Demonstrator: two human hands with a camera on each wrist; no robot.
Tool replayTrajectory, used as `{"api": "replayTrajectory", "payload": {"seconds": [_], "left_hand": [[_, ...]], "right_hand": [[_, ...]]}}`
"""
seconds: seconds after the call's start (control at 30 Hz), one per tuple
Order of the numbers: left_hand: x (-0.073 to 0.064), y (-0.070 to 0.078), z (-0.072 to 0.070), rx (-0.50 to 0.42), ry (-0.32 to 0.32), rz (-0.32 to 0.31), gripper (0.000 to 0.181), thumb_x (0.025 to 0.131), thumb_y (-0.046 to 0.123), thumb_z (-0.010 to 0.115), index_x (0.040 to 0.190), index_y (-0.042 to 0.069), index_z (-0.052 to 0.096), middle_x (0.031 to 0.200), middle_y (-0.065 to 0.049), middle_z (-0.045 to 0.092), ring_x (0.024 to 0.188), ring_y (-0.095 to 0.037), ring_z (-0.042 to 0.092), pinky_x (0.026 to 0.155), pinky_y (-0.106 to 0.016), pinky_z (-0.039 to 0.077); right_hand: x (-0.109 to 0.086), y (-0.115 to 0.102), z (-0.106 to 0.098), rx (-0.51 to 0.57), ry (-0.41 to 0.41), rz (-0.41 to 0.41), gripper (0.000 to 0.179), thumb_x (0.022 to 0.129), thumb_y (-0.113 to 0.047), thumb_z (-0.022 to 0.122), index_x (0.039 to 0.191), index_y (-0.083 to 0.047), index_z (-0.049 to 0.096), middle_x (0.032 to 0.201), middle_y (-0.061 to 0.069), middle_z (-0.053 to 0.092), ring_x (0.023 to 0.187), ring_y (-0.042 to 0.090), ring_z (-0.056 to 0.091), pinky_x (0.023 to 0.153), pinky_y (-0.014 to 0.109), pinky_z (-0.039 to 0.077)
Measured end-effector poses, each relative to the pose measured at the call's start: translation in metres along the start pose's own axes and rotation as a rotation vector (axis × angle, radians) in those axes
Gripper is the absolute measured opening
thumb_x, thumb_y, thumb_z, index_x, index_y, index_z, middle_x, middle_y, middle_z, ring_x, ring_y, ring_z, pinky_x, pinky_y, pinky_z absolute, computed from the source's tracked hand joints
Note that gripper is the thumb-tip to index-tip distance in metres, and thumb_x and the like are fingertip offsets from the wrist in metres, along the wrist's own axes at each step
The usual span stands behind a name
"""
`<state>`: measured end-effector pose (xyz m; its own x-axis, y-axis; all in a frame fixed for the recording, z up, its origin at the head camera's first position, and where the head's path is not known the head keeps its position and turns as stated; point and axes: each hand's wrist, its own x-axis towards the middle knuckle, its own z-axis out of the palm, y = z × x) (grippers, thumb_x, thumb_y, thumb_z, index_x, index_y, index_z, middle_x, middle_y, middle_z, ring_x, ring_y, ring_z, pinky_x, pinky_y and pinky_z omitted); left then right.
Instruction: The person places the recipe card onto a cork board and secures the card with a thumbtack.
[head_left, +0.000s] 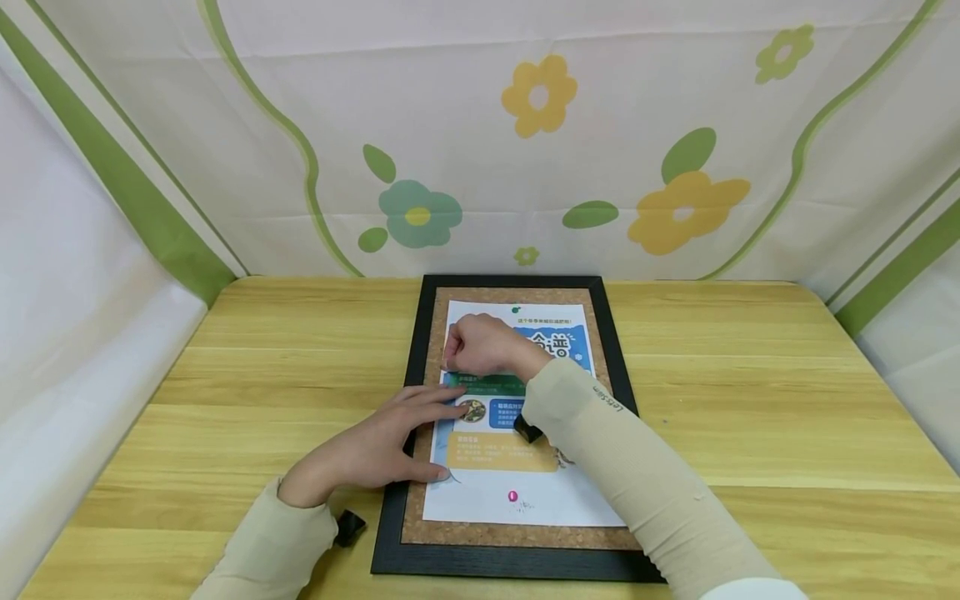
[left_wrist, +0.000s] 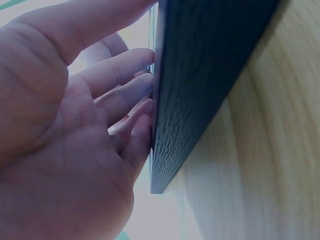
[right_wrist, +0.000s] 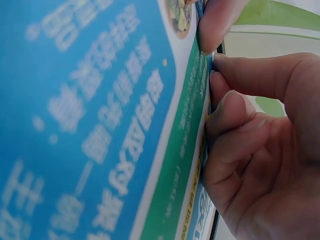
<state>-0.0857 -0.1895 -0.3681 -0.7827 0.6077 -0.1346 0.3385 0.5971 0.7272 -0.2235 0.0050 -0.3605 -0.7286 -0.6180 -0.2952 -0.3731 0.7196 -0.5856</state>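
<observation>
A printed food poster (head_left: 480, 454) with blue, green and orange panels lies on a cork board (head_left: 517, 536). My right hand (head_left: 483, 343) is over its upper left part, fingers curled and tips at the left edge. In the right wrist view the right thumb and forefinger (right_wrist: 250, 75) meet close against the paper; I cannot tell what is between them. My left hand (head_left: 390, 442) rests spread at the poster's left side, fingers extended over the print and thumb lower down. A pink push pin (head_left: 513, 496) is near the poster's bottom, and a small green pin (head_left: 515, 310) at its top.
The board's black frame (head_left: 517, 564) lies flat on a wooden table (head_left: 750, 417), its far end near a flowered curtain (head_left: 480, 150). Each sleeve has a small black device at the wrist. In the left wrist view the frame's raised side (left_wrist: 200, 75) is beside the left fingers.
</observation>
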Motion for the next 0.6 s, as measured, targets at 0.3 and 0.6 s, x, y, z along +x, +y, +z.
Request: {"api": "replayTrajectory", "payload": {"seconds": [0.3,0.6], "left_hand": [[0.001,0.000,0.001,-0.001,-0.007,0.012,0.071,0.094,0.027,0.085,0.157,0.012,0.057,0.173,-0.009,0.042,0.158,-0.041,0.033,0.120,-0.069,0.038],[0.000,0.000,0.002,-0.009,-0.033,0.019,0.064,0.097,0.027,0.082,0.154,0.011,0.060,0.173,-0.013,0.041,0.160,-0.046,0.029,0.121,-0.075,0.033]], "right_hand": [[-0.003,0.002,0.001,0.011,0.014,0.015,0.012,0.102,-0.024,0.072,0.093,-0.020,0.080,0.100,-0.005,0.078,0.087,0.015,0.069,0.090,0.035,0.057],[-0.017,0.013,0.002,0.152,0.035,0.037,0.019,0.107,-0.029,0.069,0.101,-0.014,0.079,0.084,0.002,0.073,0.064,0.015,0.065,0.064,0.028,0.054]]}}
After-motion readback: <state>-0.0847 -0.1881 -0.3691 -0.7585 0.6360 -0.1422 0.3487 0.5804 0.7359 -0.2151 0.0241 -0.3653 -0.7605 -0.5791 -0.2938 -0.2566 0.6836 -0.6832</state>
